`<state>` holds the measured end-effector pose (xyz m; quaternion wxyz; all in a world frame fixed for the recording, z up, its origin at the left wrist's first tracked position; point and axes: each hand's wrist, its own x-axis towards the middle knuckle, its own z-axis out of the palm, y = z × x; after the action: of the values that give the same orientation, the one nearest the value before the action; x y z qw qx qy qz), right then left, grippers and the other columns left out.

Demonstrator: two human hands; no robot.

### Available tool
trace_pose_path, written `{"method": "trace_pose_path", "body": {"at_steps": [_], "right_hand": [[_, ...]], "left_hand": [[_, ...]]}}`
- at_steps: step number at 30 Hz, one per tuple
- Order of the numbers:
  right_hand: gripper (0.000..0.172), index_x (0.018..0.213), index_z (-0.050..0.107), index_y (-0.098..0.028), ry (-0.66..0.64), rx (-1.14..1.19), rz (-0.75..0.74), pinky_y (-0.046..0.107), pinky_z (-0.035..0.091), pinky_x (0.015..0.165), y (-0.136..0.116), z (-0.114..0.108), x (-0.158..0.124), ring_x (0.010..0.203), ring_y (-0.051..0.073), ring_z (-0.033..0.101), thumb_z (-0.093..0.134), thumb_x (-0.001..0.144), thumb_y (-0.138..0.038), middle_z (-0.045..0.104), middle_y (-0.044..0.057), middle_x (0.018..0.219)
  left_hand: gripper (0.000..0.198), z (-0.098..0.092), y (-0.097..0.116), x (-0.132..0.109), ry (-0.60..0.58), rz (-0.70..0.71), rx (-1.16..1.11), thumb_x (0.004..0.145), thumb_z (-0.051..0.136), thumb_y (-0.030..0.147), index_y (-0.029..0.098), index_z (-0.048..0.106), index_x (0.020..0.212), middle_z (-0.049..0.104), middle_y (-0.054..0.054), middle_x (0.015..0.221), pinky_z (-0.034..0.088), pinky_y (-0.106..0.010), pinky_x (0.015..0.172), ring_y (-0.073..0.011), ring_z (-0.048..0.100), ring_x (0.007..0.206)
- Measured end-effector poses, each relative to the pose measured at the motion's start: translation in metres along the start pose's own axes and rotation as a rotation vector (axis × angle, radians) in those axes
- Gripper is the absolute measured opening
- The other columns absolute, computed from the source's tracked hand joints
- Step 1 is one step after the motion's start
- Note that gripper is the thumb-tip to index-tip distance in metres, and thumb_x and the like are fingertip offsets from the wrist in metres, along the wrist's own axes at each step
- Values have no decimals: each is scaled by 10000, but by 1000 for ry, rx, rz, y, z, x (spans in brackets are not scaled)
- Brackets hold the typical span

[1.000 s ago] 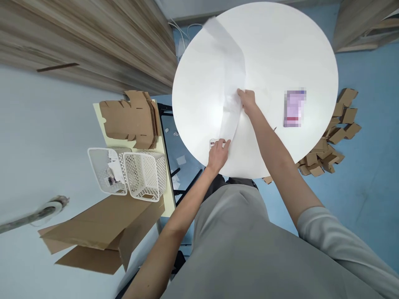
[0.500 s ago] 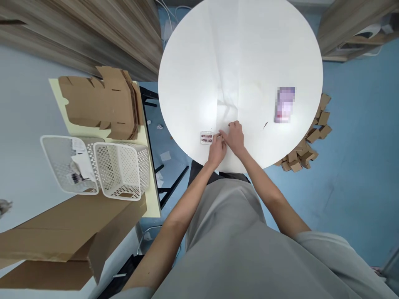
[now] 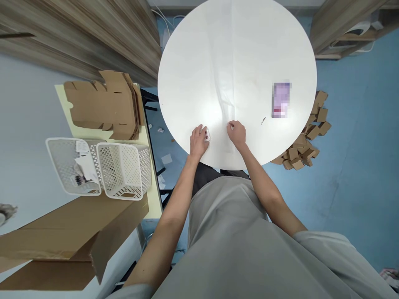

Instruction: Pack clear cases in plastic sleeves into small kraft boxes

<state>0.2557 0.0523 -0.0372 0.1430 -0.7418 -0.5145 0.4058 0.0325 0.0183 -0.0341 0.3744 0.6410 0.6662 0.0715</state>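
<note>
My left hand (image 3: 198, 142) is over the small clear case (image 3: 208, 135) with dark reddish items, near the front edge of the round white table (image 3: 264, 45). Its fingers curl round the case and cover most of it. To the right, my right hand (image 3: 237, 133) rests at the edge of a clear plastic sheet (image 3: 229, 83) lying on the table. Its fingers are pinched together, and whatever may be between them is too small to make out.
A blurred purple-pink object (image 3: 281, 100) lies on the table's right side. At the left, white baskets (image 3: 124, 170) and flat cardboard (image 3: 99, 104) sit on a side table. Small cardboard pieces (image 3: 299, 151) are piled on the floor at the right.
My left hand has moved left, away from my right hand, and onto the clear case. My right hand's fingers have drawn in. The view has shifted slightly.
</note>
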Motion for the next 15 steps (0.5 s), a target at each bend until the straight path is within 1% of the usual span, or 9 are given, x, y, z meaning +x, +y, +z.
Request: {"method": "trace_pose_path", "body": {"at_steps": [2, 4, 7, 9, 10, 12, 15], "right_hand": [[308, 1142, 813, -194, 1, 81, 26, 493, 601, 1084, 9, -8, -1, 1109, 305, 742, 530, 1064, -288, 799, 154, 1256], [310, 1135, 832, -196, 8, 126, 37, 487, 605, 1087, 16, -12, -4, 1077, 289, 748, 562, 1046, -320, 805, 147, 1262], [308, 1103, 838, -200, -2, 145, 36, 494, 617, 1057, 23, -12, -7, 990, 277, 742, 596, 1025, -373, 813, 142, 1215], [306, 1069, 820, -208, -38, 186, 35, 495, 618, 1055, 25, -11, -8, 990, 278, 745, 607, 1022, -423, 829, 132, 1179], [310, 1049, 806, -213, -60, 221, 34, 490, 619, 1054, 26, -10, -9, 999, 279, 748, 609, 1019, -450, 837, 123, 1151], [319, 1008, 772, -222, -93, 304, 30, 470, 622, 1048, 28, -11, -9, 1014, 272, 749, 611, 1006, -497, 842, 103, 1088], [334, 958, 712, -233, -77, 430, 56, 432, 627, 1020, 36, -17, -10, 1005, 249, 746, 620, 984, -552, 823, 87, 1029]], "left_hand": [[710, -9, -8, -1, -23, 25, -24, 869, 787, 197, 231, 637, 1562, 607, -221, 1662, 502, -669, 1306, -430, 533, 1606], [710, -15, -6, -4, 25, 37, -60, 871, 802, 211, 213, 635, 1561, 638, -211, 1615, 500, -615, 1324, -397, 565, 1561], [753, -19, 14, -13, 121, 71, -118, 898, 807, 233, 200, 584, 1616, 600, -202, 1668, 458, -561, 1372, -371, 549, 1580], [771, -17, 33, -18, 124, 125, -151, 924, 797, 253, 224, 545, 1653, 572, -183, 1712, 438, -546, 1391, -361, 520, 1622], [779, -14, 43, -20, 100, 161, -165, 932, 791, 259, 237, 531, 1666, 564, -171, 1726, 433, -544, 1398, -359, 506, 1639], [791, -5, 58, -22, 1, 233, -178, 942, 778, 260, 248, 512, 1686, 552, -158, 1745, 435, -547, 1399, -360, 495, 1657], [801, 16, 67, -16, -183, 284, -120, 914, 758, 186, 200, 525, 1680, 551, -183, 1743, 450, -544, 1391, -370, 512, 1649]]}}
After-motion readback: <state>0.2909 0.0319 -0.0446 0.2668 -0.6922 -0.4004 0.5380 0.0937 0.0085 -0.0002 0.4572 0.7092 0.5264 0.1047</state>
